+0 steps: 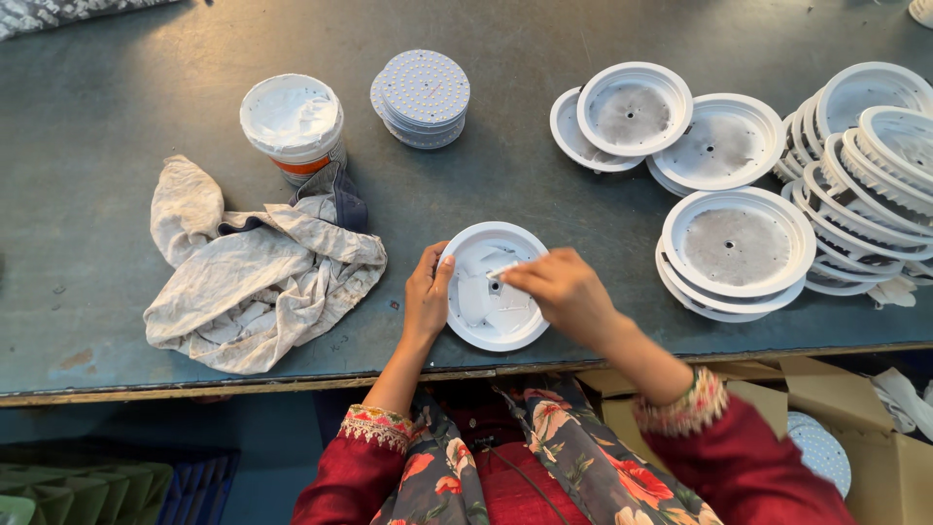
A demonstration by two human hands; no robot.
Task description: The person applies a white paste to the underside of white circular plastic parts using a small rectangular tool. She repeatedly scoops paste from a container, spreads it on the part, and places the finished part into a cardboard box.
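So we're parked right at the near edge of the dark grey-green table [117, 97], and the round white plastic housing [494, 286] sits just inside that edge, barely any margin in front of it. Our left hand [426, 297] is clamped on its left rim, fingers together, thumb over the lip. Our right hand [559, 290] reaches in from the right, fingertips pinched on a small white spreader stick [503, 271] over the dish, which has white paste smeared across its floor.

Room-wise: open tabletop behind the housing, all the way to the stack of round dotted LED boards [422, 97]. To the left it's tighter, since a crumpled, stained cloth rag [258, 277] lies near our left hand, soft and bunched, hanging close to the table edge. Behind it stands a tub [292, 122] with an orange band, its top caked in white paste.

On the right, shallow white housings with dull grey metal floors [736, 243] lie in low stacks, well apart from our hands. Past them a pile of white rings [875, 165] leans in overlapping rows toward the far right edge.

Below the table, a cardboard box [875, 457] holds another dotted board.
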